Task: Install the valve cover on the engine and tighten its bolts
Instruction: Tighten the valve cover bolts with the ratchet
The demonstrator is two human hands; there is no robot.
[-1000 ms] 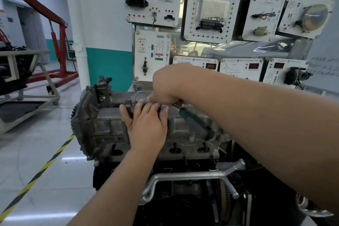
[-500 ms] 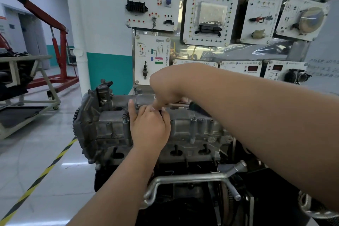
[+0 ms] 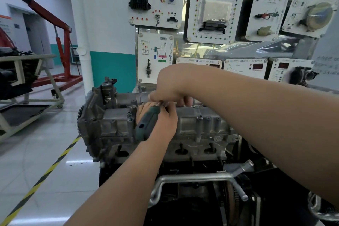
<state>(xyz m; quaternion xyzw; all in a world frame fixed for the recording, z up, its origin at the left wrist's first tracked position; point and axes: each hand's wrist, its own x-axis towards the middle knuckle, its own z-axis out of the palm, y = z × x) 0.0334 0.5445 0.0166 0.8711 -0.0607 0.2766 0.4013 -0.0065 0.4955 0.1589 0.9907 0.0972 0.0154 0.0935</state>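
Over the valve cover (image 3: 201, 124), a green-handled tool (image 3: 147, 124) partly hides the left hand (image 3: 165, 127).

My right forearm (image 3: 256, 115) comes in from the right, crossing above my left. My right hand (image 3: 170, 84) hangs knuckles-up with its fingers curled down, thumb and fingertips pinching the metal end of a green-handled tool (image 3: 146, 124). My left forearm (image 3: 124, 180) rises from below. My left hand (image 3: 163, 124) lies palm down just beneath those fingers, its own fingers reaching forward, their tips hidden under the right. The tool's handle lies across its back.
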